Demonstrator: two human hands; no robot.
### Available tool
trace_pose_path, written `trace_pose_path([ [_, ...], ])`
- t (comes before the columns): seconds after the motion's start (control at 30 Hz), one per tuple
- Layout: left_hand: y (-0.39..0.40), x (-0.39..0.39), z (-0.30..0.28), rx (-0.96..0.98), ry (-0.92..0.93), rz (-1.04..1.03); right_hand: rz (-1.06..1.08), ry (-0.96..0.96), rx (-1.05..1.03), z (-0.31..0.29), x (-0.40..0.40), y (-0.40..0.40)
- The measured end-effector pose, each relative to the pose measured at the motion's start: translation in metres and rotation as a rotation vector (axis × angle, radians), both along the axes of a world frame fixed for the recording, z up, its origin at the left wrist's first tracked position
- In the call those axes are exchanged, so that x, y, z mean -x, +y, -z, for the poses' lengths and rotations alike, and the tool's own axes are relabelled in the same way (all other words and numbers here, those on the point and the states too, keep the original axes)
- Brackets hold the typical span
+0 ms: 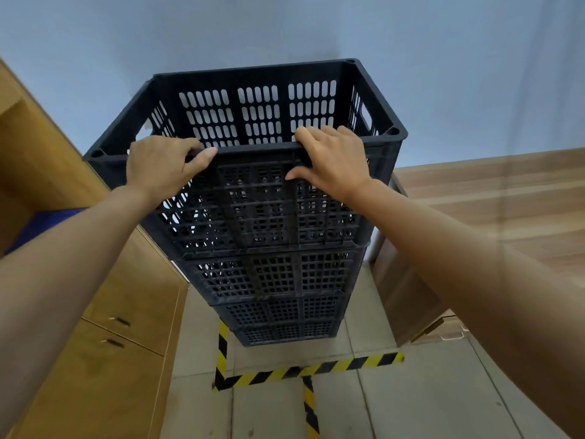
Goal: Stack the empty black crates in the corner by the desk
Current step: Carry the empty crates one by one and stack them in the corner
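Note:
A tall stack of several black slotted crates [278,280] stands on the tiled floor against the pale wall. The top crate [259,112] is empty and sits level on the stack. My left hand [161,167] grips its near rim on the left, fingers curled over the edge. My right hand [332,163] holds the same rim to the right, fingers hooked inside and thumb pressed on the outer face.
A wooden cabinet [104,343] with door handles stands close on the left, with something blue [47,220] on it. A wooden desk [474,198] stands on the right. Yellow-black hazard tape [300,370] marks the floor around the stack's base.

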State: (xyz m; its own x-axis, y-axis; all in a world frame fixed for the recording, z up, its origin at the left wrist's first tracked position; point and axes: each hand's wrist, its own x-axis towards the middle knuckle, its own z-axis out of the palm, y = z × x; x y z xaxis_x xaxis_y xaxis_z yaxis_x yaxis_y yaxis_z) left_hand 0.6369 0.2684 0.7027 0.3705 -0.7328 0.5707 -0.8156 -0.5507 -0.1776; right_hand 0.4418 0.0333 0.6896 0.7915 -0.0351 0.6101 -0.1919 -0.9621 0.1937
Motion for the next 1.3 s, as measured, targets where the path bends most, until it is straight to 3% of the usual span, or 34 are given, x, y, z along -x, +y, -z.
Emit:
trace_pose_path([
  [0.6, -0.025, 0.018, 0.004, 0.008, 0.002, -0.109, -0.109, -0.050, -0.010, -0.002, -0.006, -0.040],
  [1.3, -0.086, 0.054, -0.003, 0.047, -0.040, -0.226, -0.108, 0.067, -0.057, -0.014, -0.014, -0.118],
])
